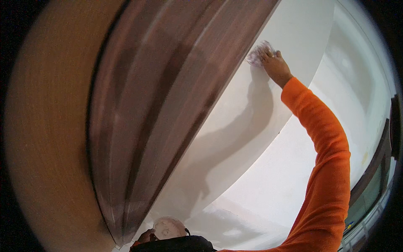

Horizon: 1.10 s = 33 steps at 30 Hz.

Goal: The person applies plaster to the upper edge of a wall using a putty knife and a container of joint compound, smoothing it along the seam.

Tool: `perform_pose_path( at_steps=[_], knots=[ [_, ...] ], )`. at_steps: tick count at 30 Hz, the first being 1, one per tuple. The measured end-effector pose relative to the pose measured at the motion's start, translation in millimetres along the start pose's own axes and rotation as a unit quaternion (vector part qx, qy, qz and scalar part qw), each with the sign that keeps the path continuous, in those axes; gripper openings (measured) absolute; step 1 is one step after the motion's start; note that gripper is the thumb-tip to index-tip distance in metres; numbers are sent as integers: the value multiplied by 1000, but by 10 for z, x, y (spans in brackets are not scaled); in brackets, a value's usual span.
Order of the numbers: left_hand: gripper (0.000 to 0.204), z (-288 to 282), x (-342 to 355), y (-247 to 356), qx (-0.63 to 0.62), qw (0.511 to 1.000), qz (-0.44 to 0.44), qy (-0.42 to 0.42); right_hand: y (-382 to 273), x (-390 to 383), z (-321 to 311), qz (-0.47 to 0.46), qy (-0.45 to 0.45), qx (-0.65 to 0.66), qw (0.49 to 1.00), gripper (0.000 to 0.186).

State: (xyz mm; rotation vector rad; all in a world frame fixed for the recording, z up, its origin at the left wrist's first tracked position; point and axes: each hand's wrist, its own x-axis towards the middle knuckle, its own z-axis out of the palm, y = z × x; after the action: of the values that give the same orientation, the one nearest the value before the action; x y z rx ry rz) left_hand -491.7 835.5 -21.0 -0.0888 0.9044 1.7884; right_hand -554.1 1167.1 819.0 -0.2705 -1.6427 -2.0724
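My right hand (276, 68), at the end of an outstretched orange sleeve, presses a crumpled whitish-pink rag (260, 53) against the white wall (235, 107). The rag is slightly blurred and sits right beside the edge of the brown door frame (163, 96). At the lower edge, my left hand (146, 236) is closed at the side of a round tub (168, 228) with pale pinkish stuff inside. Most of that hand and the tub's lower part are hidden behind a black object (174, 244).
A tan, finely grained panel (50, 126) stands left of the brown frame, which has long raised mouldings. A corner line divides the wall from a brighter white surface (268, 168). At the far right is a dark-framed window (371, 176). My arm casts a shadow on the wall.
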Motion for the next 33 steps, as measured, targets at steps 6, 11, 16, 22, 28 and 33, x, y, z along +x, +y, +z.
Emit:
perform_pose_path(
  at_steps=[6, 11, 16, 22, 28, 33],
  knots=[
    [51, -2158, -3039, -1849, -27, 1000, -5, 6, 862, -1441, -4019, -19, -11, 206, 978, 20],
    [51, -2257, -3534, -2045, -40, 999, 7, -4, 1440, -1039, -4739, 154, 35, 254, 954, 29],
    [51, -2446, -3960, -2212, -51, 999, -2, 21, 747, -1020, -4801, 118, 0, 290, 950, 29],
    [50, -2516, -4058, -2275, -39, 999, -22, 16, -1216, -1999, -5081, 156, 2, 541, 827, 35],
    [50, -2539, -4197, -2220, -33, 999, -4, 3, -2480, -2932, -5872, -79, -46, 441, 893, 47],
    [49, -2783, -4717, -2363, -47, 999, 4, -1, -791, -2171, -5775, 116, 59, 451, 883, 30]
  ],
)
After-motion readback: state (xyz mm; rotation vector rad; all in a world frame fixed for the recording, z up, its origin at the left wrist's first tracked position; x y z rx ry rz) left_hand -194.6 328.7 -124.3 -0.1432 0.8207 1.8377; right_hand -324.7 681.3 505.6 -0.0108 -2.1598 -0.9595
